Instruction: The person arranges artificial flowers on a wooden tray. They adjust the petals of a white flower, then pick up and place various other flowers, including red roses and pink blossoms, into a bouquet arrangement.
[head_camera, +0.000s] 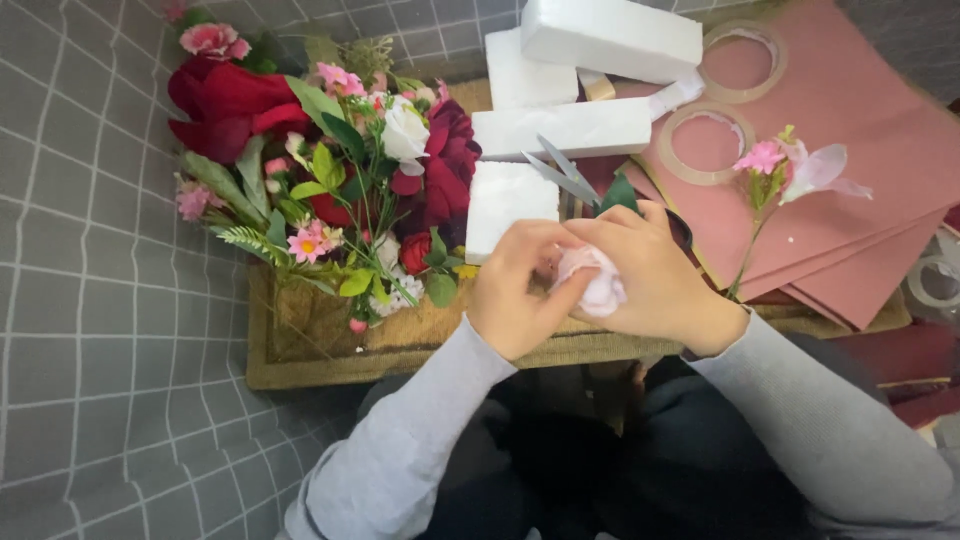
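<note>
My left hand (517, 290) and my right hand (655, 275) meet over the front edge of a woven mat (300, 350). Both grip a pale pink artificial flower head (598, 285) between their fingers. A green leaf (620, 192) sticks up behind my right hand. Just beyond the hands lies a pair of scissors (562, 172) with its blades open, resting across white foam blocks (570, 128). My grey sleeves run down to my dark lap.
A heap of artificial flowers (330, 170), red, pink and white with green leaves, lies at the left on the mat. Pink paper sheets (860, 130) at the right carry two clear tape rolls (705, 145) and a pink flower stem (765, 175). Grey checked cloth (90, 300) covers the floor.
</note>
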